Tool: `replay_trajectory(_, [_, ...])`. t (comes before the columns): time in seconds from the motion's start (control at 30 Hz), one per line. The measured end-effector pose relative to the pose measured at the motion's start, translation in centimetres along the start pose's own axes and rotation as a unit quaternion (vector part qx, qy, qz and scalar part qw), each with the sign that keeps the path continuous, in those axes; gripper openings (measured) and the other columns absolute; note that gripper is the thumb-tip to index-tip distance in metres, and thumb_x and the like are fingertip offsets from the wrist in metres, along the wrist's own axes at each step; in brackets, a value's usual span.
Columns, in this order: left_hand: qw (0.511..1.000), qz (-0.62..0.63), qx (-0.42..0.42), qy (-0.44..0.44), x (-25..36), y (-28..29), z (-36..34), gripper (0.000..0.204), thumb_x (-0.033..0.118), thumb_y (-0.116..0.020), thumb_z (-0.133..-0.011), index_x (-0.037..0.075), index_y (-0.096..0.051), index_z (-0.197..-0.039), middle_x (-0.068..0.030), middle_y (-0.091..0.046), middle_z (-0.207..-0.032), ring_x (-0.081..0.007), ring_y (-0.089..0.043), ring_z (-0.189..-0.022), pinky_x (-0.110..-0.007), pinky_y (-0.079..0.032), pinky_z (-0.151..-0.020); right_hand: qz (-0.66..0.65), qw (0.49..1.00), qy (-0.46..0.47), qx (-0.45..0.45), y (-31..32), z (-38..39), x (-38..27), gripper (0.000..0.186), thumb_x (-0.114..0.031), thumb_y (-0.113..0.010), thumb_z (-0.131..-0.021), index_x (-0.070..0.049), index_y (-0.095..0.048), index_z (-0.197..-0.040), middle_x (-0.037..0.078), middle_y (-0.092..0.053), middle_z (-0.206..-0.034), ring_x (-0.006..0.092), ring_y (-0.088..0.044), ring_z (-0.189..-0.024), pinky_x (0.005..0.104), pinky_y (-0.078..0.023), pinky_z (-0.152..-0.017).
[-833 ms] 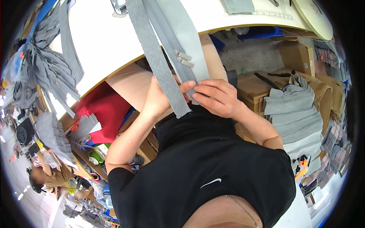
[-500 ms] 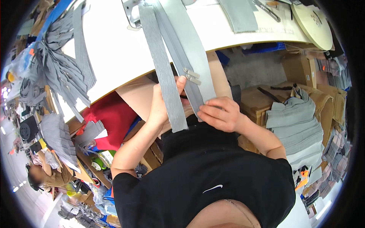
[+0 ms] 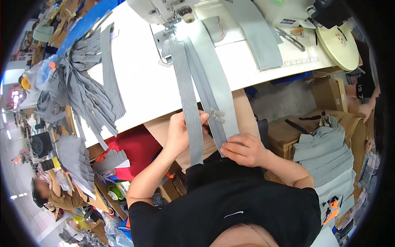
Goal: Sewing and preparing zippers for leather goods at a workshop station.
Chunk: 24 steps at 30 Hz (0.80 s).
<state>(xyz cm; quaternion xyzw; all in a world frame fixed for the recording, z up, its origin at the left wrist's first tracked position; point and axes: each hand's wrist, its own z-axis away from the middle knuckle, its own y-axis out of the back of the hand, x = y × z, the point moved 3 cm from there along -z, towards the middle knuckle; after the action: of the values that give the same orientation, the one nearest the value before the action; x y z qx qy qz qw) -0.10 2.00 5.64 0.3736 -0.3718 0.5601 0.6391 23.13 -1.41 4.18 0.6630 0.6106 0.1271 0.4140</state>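
Observation:
My left hand (image 3: 177,131) is closed on the textured grey strip (image 3: 191,123), its thumb tip showing at the strip's right edge. My right hand (image 3: 242,149) pinches the lower end of the grey zipper tape (image 3: 198,74) and the pale grey band (image 3: 218,82) lying along its right side. Two metal zipper pulls (image 3: 217,115) hang on the tape between my hands. All three lengths run up over the table edge to the lit needle area of the white sewing machine (image 3: 160,10), where their far ends are hard to make out in the glare.
The white table (image 3: 138,82) holds a grey strip heap (image 3: 86,82) at left, a pale band (image 3: 263,49), metal tool (image 3: 292,39) and round cream disc (image 3: 337,47) at right. Grey fabric (image 3: 321,152) lies on cartons below. Co-workers appear at left (image 3: 61,193) and right (image 3: 364,105).
My hands, first nearly touching, are farther apart, the right lower on the zipper tape. The view has shifted, showing more of the machine; hands and table sit lower in it. A person appears at right.

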Motion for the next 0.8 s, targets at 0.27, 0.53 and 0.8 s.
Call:
replay_trajectory(0.27, [0.819,-0.325,0.192,-0.433,5.9,6.2,-7.3,0.023,-0.014,-0.062,-0.085,-0.001,-0.064,-0.104,-0.0102,-0.073,-0.108,-0.0203,-0.067,-0.083,-0.031,-0.053,-0.074,-0.027,1.000,-0.015,0.005,-0.9,-0.5,0.1,0.023,-0.012,-0.078,-0.080,-0.008,-0.078,-0.102,0.002,-0.073,-0.103,0.0198,-0.069,-0.095,0.0320,-0.055,-0.072])
replay_trajectory(0.53, [0.874,-0.209,0.232,-0.372,7.1,6.9,-11.1,0.021,-0.013,-0.068,-0.082,0.003,-0.074,-0.092,-0.0087,-0.074,-0.098,-0.0167,-0.062,-0.072,-0.032,-0.050,-0.073,-0.048,0.997,-0.049,-0.020,-1.1,0.0,0.4,0.026,-0.011,-0.077,-0.080,-0.007,-0.077,-0.106,0.004,-0.072,-0.107,0.0210,-0.068,-0.098,0.0334,-0.056,-0.074])
replay_trajectory(0.8, [0.849,-0.269,0.204,-0.405,7.5,6.1,-11.9,0.018,-0.008,-0.075,-0.080,0.003,-0.080,-0.093,-0.0054,-0.073,-0.090,-0.0193,-0.062,-0.086,-0.032,-0.049,-0.078,-0.065,0.995,-0.052,-0.046,-1.6,-0.6,0.8,0.029,-0.012,-0.077,-0.080,-0.008,-0.078,-0.109,0.004,-0.072,-0.108,0.0206,-0.068,-0.100,0.0329,-0.055,-0.075])
